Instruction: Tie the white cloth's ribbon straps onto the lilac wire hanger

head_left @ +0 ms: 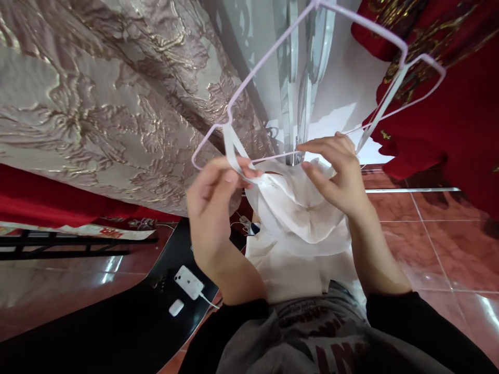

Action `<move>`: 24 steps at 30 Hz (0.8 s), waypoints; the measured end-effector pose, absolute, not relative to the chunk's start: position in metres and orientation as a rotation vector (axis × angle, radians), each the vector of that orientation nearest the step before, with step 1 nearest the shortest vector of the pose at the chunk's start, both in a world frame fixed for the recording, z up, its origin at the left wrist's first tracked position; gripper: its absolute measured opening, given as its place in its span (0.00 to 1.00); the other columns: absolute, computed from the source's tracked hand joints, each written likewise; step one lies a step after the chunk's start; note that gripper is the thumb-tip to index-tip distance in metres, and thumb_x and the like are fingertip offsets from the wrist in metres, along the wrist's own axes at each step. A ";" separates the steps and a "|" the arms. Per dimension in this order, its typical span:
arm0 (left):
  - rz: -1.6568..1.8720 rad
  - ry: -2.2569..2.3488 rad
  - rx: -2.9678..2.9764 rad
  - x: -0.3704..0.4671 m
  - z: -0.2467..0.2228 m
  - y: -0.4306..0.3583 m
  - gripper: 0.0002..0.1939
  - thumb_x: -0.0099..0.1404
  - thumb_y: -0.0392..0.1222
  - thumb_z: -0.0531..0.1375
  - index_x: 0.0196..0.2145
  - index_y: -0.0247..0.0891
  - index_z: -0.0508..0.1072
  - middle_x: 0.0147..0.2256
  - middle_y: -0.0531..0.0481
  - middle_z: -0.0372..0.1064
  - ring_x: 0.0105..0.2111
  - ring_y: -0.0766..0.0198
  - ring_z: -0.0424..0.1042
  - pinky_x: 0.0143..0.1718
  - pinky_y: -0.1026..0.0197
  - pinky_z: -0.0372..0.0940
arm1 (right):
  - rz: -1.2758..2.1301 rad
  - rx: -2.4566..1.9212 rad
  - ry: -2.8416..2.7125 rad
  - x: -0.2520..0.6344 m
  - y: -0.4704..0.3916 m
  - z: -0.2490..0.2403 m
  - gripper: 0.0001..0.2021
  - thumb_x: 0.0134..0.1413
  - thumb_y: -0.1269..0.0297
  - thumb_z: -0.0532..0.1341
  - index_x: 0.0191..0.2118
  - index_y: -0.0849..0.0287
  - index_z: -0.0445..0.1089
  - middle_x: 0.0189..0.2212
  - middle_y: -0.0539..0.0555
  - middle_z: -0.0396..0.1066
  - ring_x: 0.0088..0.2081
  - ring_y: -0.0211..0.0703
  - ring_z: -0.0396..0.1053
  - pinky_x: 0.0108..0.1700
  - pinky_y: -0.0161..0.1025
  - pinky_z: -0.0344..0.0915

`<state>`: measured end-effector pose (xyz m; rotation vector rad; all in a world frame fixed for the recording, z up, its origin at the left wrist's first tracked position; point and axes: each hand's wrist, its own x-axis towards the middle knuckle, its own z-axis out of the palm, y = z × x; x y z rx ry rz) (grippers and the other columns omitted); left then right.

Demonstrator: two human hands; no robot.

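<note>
A pale pink clothes hanger (pixel 268 57) hangs in front of me, with the two thin straps of a white strappy garment (pixel 307 228) in its notches. Around the left strap (pixel 231 148), close to where it joins the garment, the fingers of my left hand (pixel 214 195) are closed. My right hand (pixel 337 171) has its thumb and index finger apart, with the fingertips at the hanger's lower bar, above the garment's top edge. Beside that hand, the right strap (pixel 384 106) runs up to the hanger. The garment's lower part hangs in front of my body.
Heavy embossed curtain fabric (pixel 97 104) fills the left, and red cloth (pixel 456 119) hangs at right. Behind the hanger stand white metal bars (pixel 290 78). A black tabletop (pixel 97 327) at lower left bears a phone (pixel 189 282) on a cable and a small white case (pixel 176 307).
</note>
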<state>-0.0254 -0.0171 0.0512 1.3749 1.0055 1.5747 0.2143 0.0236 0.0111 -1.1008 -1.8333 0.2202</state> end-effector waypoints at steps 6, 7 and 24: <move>2.070 0.802 1.285 -0.034 0.045 0.019 0.15 0.71 0.42 0.64 0.52 0.57 0.82 0.61 0.63 0.74 0.59 0.55 0.76 0.26 0.63 0.71 | 0.262 -1.076 -1.816 0.203 0.013 0.004 0.14 0.67 0.60 0.62 0.55 0.44 0.75 0.53 0.48 0.79 0.58 0.46 0.75 0.76 0.62 0.56; 2.151 0.838 1.249 -0.037 0.034 0.022 0.17 0.72 0.39 0.62 0.53 0.57 0.80 0.63 0.65 0.72 0.58 0.55 0.77 0.25 0.64 0.68 | 0.259 -1.077 -1.811 0.202 0.013 0.002 0.14 0.67 0.60 0.62 0.55 0.44 0.75 0.54 0.48 0.79 0.58 0.46 0.75 0.76 0.62 0.57; 1.974 0.717 1.084 0.002 -0.001 0.022 0.14 0.73 0.54 0.68 0.39 0.40 0.78 0.32 0.50 0.79 0.19 0.70 0.66 0.18 0.68 0.58 | 0.027 -1.020 -1.196 0.250 0.027 -0.006 0.20 0.61 0.59 0.68 0.58 0.47 0.75 0.52 0.57 0.75 0.50 0.46 0.77 0.56 0.52 0.78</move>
